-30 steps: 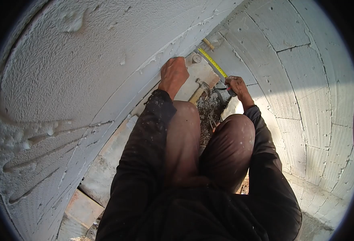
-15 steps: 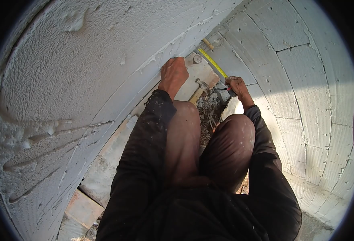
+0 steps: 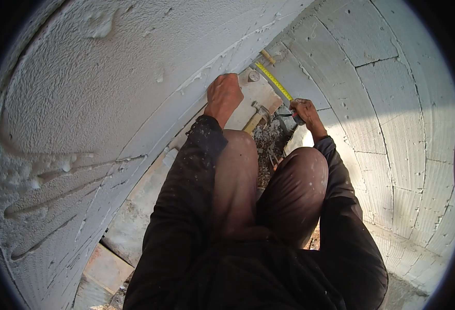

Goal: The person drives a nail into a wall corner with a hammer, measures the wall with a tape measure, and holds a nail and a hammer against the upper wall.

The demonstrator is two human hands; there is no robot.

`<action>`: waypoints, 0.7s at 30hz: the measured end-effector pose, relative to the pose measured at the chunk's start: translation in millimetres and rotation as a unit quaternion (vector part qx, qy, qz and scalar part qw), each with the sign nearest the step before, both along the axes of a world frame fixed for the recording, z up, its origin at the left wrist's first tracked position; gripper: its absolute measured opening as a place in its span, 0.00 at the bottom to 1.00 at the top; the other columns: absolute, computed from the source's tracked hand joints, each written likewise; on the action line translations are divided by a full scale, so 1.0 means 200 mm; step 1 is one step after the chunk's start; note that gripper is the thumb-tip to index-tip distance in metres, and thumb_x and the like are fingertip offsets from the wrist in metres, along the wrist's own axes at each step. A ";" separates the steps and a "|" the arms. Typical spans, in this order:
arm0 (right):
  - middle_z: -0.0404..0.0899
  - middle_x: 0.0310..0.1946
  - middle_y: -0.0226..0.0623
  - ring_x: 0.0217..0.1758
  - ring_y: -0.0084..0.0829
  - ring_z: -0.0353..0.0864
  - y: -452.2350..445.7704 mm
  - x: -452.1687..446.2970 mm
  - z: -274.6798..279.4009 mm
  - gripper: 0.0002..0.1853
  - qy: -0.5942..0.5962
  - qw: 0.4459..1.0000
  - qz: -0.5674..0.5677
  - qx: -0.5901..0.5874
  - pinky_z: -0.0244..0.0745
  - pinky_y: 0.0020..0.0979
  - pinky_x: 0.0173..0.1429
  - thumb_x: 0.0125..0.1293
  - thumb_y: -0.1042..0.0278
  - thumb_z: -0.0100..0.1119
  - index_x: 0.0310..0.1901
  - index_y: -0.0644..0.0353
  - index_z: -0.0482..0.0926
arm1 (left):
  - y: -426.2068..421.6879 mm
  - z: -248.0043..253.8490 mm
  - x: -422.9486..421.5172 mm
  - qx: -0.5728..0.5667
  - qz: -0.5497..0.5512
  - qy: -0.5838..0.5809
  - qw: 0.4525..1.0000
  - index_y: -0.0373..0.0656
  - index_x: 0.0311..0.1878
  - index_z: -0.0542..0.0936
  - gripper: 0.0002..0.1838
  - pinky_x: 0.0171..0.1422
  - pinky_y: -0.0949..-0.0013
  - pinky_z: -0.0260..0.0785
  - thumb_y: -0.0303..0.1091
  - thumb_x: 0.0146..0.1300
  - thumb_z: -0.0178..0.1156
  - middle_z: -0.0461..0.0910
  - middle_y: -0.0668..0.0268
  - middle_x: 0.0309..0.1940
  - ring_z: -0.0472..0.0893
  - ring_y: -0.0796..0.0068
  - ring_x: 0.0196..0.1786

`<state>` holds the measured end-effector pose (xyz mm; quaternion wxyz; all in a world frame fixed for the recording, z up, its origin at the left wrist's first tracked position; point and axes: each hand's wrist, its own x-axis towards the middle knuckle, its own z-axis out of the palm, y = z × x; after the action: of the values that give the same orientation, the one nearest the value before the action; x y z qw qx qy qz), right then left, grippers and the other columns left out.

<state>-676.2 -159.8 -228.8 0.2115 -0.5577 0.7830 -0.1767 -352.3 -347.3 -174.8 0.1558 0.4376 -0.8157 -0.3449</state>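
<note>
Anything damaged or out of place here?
Loose rubble lies beside the hammer, looking messy and broken-up. The left wall has long grooves low down, interrupting its textured surface. The tape looks straight.

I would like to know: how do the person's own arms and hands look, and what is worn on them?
The left sleeve and right sleeve are long, dark, nearly black and creased. Pale specks mark the left one, mostly around its bunched cuff. The left hand and right hand show no gloves.
</note>
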 end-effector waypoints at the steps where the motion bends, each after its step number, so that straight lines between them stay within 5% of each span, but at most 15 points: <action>1: 0.87 0.34 0.36 0.39 0.33 0.84 0.00 -0.01 -0.01 0.18 0.006 1.000 0.001 0.006 0.76 0.32 0.55 0.76 0.54 0.56 0.37 0.60 0.85 | 0.00 0.00 0.00 0.000 0.000 0.000 1.000 0.39 0.59 0.86 0.19 0.65 0.49 0.77 0.31 0.65 0.69 0.87 0.43 0.51 0.85 0.42 0.58; 7: 0.86 0.32 0.36 0.37 0.31 0.83 -0.01 0.07 0.06 0.18 -0.050 0.997 -0.055 0.014 0.76 0.31 0.52 0.75 0.55 0.56 0.35 0.62 0.84 | 0.00 -0.01 0.00 -0.002 0.003 0.006 1.000 0.39 0.61 0.86 0.21 0.66 0.49 0.77 0.32 0.64 0.69 0.87 0.43 0.52 0.85 0.42 0.59; 10: 0.71 0.22 0.25 0.25 0.21 0.68 -0.03 0.10 0.06 0.19 -0.124 0.985 -0.115 -0.008 0.65 0.28 0.35 0.72 0.53 0.58 0.28 0.58 0.80 | 0.00 -0.01 0.00 0.000 0.005 0.012 1.000 0.39 0.61 0.86 0.22 0.65 0.49 0.77 0.33 0.64 0.69 0.87 0.43 0.52 0.85 0.42 0.59; 13: 0.71 0.22 0.24 0.26 0.19 0.67 -0.02 0.11 0.08 0.19 -0.130 0.989 -0.051 -0.050 0.65 0.28 0.35 0.72 0.53 0.59 0.28 0.58 0.81 | 0.00 -0.02 0.00 -0.005 0.007 0.020 1.000 0.39 0.61 0.86 0.21 0.65 0.49 0.77 0.32 0.64 0.69 0.87 0.43 0.52 0.85 0.42 0.58; 21: 0.74 0.24 0.24 0.28 0.20 0.68 -0.03 0.17 0.14 0.21 -0.176 0.979 -0.102 -0.009 0.65 0.27 0.36 0.73 0.50 0.57 0.29 0.59 0.79 | 0.00 -0.02 0.00 -0.010 0.004 0.030 0.999 0.37 0.59 0.86 0.20 0.63 0.49 0.78 0.30 0.63 0.69 0.87 0.42 0.50 0.86 0.41 0.57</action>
<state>-642.8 -165.7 -201.4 0.3223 -0.4368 0.7845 -0.2998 -351.8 -347.1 -177.9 0.1861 0.4290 -0.8119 -0.3494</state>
